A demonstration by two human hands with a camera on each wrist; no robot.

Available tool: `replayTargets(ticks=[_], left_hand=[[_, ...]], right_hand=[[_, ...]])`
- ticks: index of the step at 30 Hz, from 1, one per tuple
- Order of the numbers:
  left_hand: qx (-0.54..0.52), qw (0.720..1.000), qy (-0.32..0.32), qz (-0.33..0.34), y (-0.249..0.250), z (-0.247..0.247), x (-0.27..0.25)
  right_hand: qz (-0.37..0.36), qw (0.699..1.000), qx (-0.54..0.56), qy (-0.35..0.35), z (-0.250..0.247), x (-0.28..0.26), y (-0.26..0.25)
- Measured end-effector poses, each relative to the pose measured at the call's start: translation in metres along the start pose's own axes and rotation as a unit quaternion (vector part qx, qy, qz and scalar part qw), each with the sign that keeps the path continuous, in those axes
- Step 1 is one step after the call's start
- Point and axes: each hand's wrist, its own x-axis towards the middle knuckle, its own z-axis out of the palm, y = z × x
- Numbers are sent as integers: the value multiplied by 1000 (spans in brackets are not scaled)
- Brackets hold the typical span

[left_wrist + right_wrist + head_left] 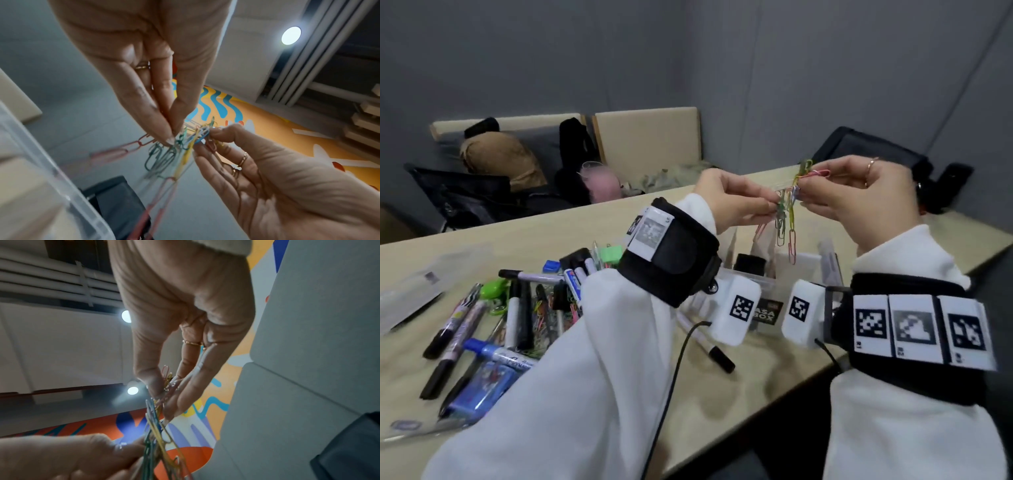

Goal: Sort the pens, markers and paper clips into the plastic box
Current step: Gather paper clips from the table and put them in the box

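Nearest, two white sleeves (571, 383) wear black wrist straps (671, 253) with printed code tags. Just past them on the beige table (767, 373), at the left, lies a loose heap of markers (517, 308) and pens, mixed with coloured paper clips, a green binder clip (610, 255) and a blue packet (486, 387); one black-capped marker (709, 346) lies apart under the left forearm. Behind the wrists stands the clear plastic box (804, 263), its dividers upright and a dark label on its front wall.

Above the box, both hands are raised and meet over a tangled bunch of paper clips (789, 209). The left hand (732, 202) pinches the green and silver clips between thumb and fingertips (168, 139). The right hand (859, 195), with rings on its fingers, pinches the yellow, pink and blue end of the same bunch. Linked clips hang down from the pinch as short chains, the lowest red one reaching to the box's rim, though I cannot tell whether it touches.

Farther off, dark bags (465, 195) and a brown cushion (503, 161) rest on a bench against the grey wall.
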Motion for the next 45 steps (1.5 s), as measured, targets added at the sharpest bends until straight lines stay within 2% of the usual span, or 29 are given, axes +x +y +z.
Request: replayTargets(ticks=[6,11,15,19,25,29,31,38,45], left_hand=[[-5,998,-49,-25,-22,33,12],[34,995,-58,-77,-38,37,15],[84,987,-67,-116,-42,33,14],[118,980,-71,-142,-45,30,13],[169,976,-62,-124,-46,28,10],[324,940,-62,-94,-43,33,10],[356,928,-64,-85,-42,37,10],[364,928,-46,-71,-47,34,12],[295,952,-58,-60,-49,27,2]], right_hand=[[38,999,-11,24,-33,-6,22],[91,995,-26,19,-43,-12,40],[116,992,-37,-8,-42,-11,46],[142,984,-107,-27,-35,-10,58],[143,951,-274,-27,-29,-11,63],[150,939,-307,-38,-31,-11,62],[146,934,-324,-47,-31,-12,61],[152,904,-392,-72,-33,-13,59],[165,895,-410,-63,-29,-12,54]])
